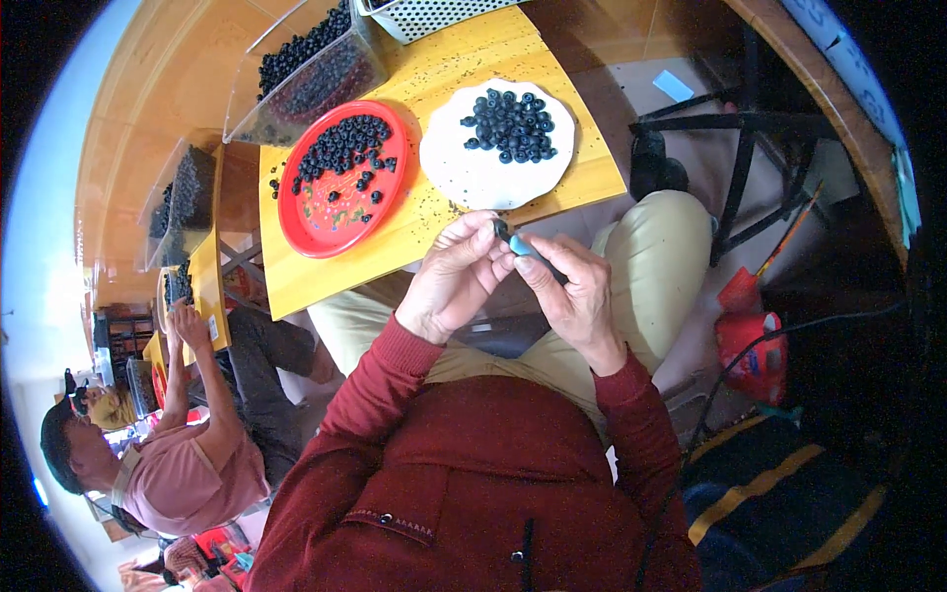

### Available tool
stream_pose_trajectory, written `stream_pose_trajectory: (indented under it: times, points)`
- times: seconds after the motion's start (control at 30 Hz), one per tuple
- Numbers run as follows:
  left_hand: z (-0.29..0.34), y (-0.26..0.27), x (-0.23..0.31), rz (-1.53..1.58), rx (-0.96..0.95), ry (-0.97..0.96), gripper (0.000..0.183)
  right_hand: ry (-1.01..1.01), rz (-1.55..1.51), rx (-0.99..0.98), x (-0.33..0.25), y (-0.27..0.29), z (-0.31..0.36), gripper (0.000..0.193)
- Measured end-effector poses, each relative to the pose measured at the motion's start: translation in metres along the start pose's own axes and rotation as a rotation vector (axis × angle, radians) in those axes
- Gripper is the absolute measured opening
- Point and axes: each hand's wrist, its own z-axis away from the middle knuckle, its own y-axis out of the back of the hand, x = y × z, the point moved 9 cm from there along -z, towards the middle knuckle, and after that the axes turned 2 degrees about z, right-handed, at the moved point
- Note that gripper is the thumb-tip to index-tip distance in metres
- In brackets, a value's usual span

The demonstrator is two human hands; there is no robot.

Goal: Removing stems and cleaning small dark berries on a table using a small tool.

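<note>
Over my lap, just off the table's near edge, my two hands meet. My left hand (pixel 452 274) pinches a small dark round bead or berry (pixel 501 230) between thumb and fingers. My right hand (pixel 577 296) is closed on a small tool with a turquoise end (pixel 520 246), held against the dark piece; its tip is hidden. Beyond them, a white scalloped plate (pixel 444 166) holds a cluster of dark round pieces (pixel 508 125). Left of it, a red plate (pixel 330 239) carries more dark pieces (pixel 345 146), mostly toward its far side.
Dark crumbs dot the yellow wooden table (pixel 473 49). A clear bin (pixel 370 74) of dark pieces and a white perforated basket (pixel 434 18) stand at the back. A co-worker (pixel 187 464) sits to the left. On the right are a black stand (pixel 745 123) and a red bag (pixel 755 355).
</note>
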Motion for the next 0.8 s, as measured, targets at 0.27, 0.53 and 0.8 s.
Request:
stream_pose_trajectory:
  times: [0.27, 0.53, 0.8]
  points:
    - [0.007, -0.015, 0.002, 0.000, -0.067, -0.050, 0.014, -0.156, -0.061, 0.111, 0.027, 0.007, 0.004, 0.024]
    - [0.006, -0.022, 0.012, 0.028, -0.070, -0.053, 0.017, -0.227, -0.090, 0.091, 0.041, 0.019, 0.008, 0.032]
    - [0.012, -0.009, 0.022, 0.041, -0.060, -0.090, 0.015, -0.246, -0.118, 0.082, 0.040, 0.017, 0.010, 0.034]
